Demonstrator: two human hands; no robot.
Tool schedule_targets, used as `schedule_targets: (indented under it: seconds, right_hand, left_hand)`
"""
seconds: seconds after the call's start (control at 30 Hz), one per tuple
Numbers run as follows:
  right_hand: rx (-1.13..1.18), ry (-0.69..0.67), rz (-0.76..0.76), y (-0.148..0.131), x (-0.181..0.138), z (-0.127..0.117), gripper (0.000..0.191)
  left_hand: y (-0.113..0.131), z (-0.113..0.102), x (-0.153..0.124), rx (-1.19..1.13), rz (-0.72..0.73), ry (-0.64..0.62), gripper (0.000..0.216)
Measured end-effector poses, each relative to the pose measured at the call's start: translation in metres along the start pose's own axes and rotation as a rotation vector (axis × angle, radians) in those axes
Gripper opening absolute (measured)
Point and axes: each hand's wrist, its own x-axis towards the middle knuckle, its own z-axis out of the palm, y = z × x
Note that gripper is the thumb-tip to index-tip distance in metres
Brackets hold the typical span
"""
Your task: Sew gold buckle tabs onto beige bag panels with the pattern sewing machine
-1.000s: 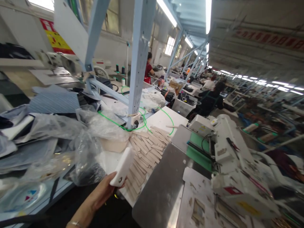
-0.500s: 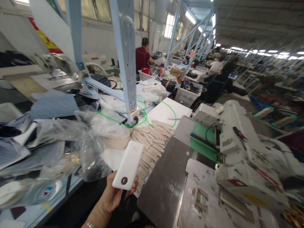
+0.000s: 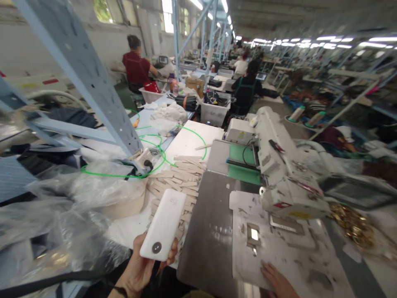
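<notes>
My left hand (image 3: 139, 267) is closed around the lower end of a white power bank (image 3: 164, 221), which tilts to the right. A dark round button or lens shows near its bottom and faint digits near its top. My right hand (image 3: 276, 279) rests flat at the lower edge on the pale plate (image 3: 248, 265) of a sewing machine (image 3: 279, 165), fingers stretched out and nothing in them. Beyond the power bank lie many beige strips (image 3: 186, 176), loosely heaped beside the machine's dark metal table (image 3: 207, 223).
Crumpled clear plastic bags (image 3: 80, 219) cover the left side. A blue steel post (image 3: 83, 78) slants up there, a green cord (image 3: 108, 175) looped near its foot. Gold-coloured metal pieces (image 3: 353, 225) lie at right. Co-workers sit further back, one in a red shirt (image 3: 136, 68).
The view has swung to the right, so the machine sits further left and nearer the middle. My right hand has come into view on the plate. My left hand still holds the power bank.
</notes>
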Motion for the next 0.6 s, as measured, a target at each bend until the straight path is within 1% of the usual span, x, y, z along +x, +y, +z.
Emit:
schedule_targets:
  seconds: [0.07, 0.13, 0.2, 0.23, 0.3, 0.37, 0.4, 0.43, 0.5, 0.53, 0.6]
  right_hand:
    - [0.077, 0.106, 0.164, -0.035, -0.002, -0.002, 0.046]
    - [0.21, 0.182, 0.361, -0.082, -0.005, -0.001, 0.049]
    - [0.39, 0.201, 0.518, -0.135, -0.011, 0.004, 0.051]
    - [0.484, 0.18, 0.567, -0.16, -0.016, 0.008, 0.051]
    - [0.661, 0.094, 0.593, -0.206, -0.028, 0.016, 0.051]
    - [0.787, 0.045, 0.598, -0.243, -0.04, 0.019, 0.049]
    - [0.834, 0.048, 0.606, -0.258, -0.043, 0.016, 0.048]
    - [0.881, 0.073, 0.618, -0.27, -0.045, 0.011, 0.046]
    - [1.025, 0.176, 0.658, -0.29, -0.041, -0.01, 0.045]
    - [1.138, 0.245, 0.679, -0.297, -0.035, -0.025, 0.048]
    - [1.469, 0.407, 0.717, -0.308, -0.019, -0.058, 0.058]
  left_hand:
    - [0.006, -0.003, 0.003, 0.044, -0.064, -0.01, 0.044]
    - [0.011, -0.009, 0.008, 0.096, -0.133, -0.039, 0.044]
    - [0.011, -0.015, 0.012, 0.141, -0.211, -0.095, 0.045]
    - [0.009, -0.017, 0.014, 0.159, -0.248, -0.131, 0.047]
    - [0.003, -0.02, 0.017, 0.193, -0.315, -0.213, 0.048]
    - [-0.007, -0.017, 0.017, 0.234, -0.364, -0.28, 0.048]
    - [-0.013, -0.014, 0.017, 0.269, -0.375, -0.31, 0.047]
    - [-0.019, -0.01, 0.017, 0.317, -0.373, -0.339, 0.046]
    - [-0.033, 0.001, 0.017, 0.441, -0.343, -0.4, 0.048]
    - [-0.041, 0.007, 0.017, 0.517, -0.328, -0.437, 0.05]
    - [-0.059, 0.024, 0.016, 0.691, -0.304, -0.496, 0.056]
